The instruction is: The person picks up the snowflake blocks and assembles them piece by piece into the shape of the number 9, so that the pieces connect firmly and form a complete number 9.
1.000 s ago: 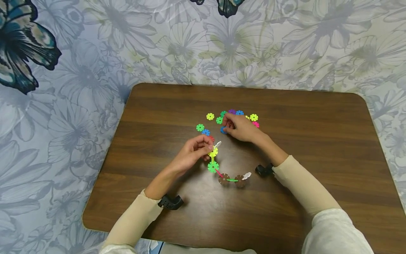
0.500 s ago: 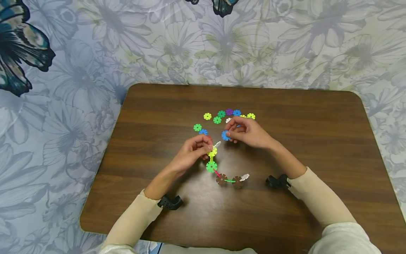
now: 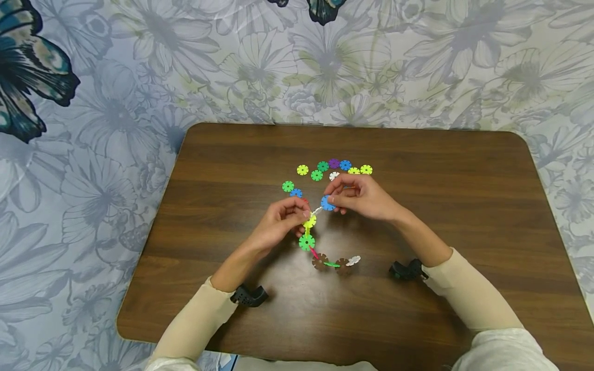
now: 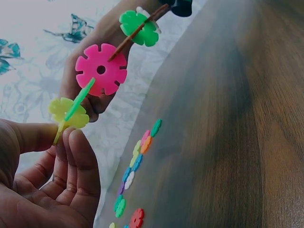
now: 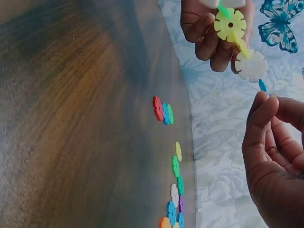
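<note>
Here, left hand pinches yellow disc, joined to white disc; right hand clamps blue disc in similar pinch, against or just beside white disc; seating cannot be told. Chain curves away on near side of white disc; loose discs lie beyond. Likely trouble: misaligned push could make blue disc skid; excess force could twist white disc free.
</note>
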Motion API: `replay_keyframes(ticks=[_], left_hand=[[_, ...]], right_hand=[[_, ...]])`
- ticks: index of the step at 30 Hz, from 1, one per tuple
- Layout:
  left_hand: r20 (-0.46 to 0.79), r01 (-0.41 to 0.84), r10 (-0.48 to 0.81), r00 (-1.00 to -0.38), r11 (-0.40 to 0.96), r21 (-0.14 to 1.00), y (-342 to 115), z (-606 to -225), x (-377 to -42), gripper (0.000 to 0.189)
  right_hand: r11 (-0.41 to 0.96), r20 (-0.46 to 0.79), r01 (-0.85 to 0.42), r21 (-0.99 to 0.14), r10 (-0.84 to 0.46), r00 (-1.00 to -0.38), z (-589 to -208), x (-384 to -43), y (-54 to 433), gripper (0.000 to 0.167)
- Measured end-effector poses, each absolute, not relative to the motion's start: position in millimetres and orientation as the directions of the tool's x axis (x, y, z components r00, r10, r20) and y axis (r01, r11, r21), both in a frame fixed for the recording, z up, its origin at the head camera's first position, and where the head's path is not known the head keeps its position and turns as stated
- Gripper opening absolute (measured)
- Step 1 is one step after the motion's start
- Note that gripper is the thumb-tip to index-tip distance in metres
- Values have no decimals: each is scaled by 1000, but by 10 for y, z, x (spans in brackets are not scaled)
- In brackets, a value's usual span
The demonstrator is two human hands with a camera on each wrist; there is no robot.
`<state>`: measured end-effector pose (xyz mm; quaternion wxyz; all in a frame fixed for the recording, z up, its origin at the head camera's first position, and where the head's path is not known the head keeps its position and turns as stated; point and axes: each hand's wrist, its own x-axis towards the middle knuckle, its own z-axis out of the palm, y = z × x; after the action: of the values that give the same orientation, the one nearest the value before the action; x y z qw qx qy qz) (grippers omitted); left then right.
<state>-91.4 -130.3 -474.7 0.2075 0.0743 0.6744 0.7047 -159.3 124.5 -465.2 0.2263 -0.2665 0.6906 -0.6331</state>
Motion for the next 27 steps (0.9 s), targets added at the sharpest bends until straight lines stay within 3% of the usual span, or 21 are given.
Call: replay_keyframes(ticks=[6, 16, 27], left_hand=[[-188, -195, 387, -903, 21, 981, -1299, -4755, -913, 13], [-154, -139, 313, -937, 71, 988, -1231, -4753, -889, 10], [-139, -141, 190, -972, -1, 990, -1165, -4788, -879, 14]], right_hand=[[78, 22, -99, -992, -667, -744, -4661, -1550, 1225, 15], [45, 7, -45, -998, -629, -778, -4677, -1473, 1158, 11], [-16, 28, -23, -1000, -508, -861, -4727, -1416, 1070, 16]])
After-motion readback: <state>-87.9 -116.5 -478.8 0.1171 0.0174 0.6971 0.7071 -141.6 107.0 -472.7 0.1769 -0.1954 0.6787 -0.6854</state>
